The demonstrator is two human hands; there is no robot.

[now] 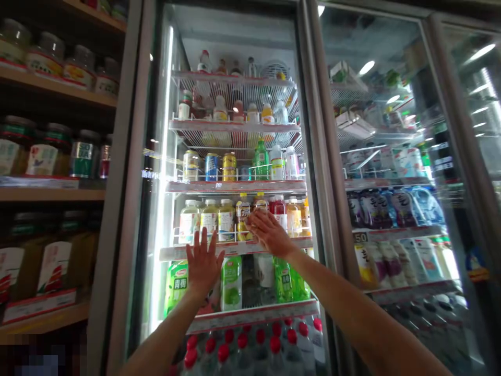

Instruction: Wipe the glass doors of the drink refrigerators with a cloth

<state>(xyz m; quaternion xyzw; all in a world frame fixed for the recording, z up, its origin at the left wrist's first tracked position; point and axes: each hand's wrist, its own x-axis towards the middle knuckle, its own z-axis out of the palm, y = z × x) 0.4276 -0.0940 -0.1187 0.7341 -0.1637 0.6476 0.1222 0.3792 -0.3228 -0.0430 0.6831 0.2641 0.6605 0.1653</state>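
I face a lit drinks fridge whose glass door (238, 156) fills the middle of the view. My left hand (202, 263) is flat against the glass with fingers spread upward, level with the shelf of pale yellow juice bottles (211, 219). My right hand (269, 232) is also open, fingers stretched to the left, over the same shelf near a yellow-labelled bottle (243, 219) and a red-capped bottle (278, 209). Neither hand holds anything. Green bottles (231, 282) stand on the shelf below my hands.
Cans (211, 166) and a green bottle (261, 159) fill the shelf above; red-capped water bottles (242, 350) fill the bottom. A second fridge door (391, 209) with pouches stands to the right. Wooden shelves (50, 193) of jars are on the left.
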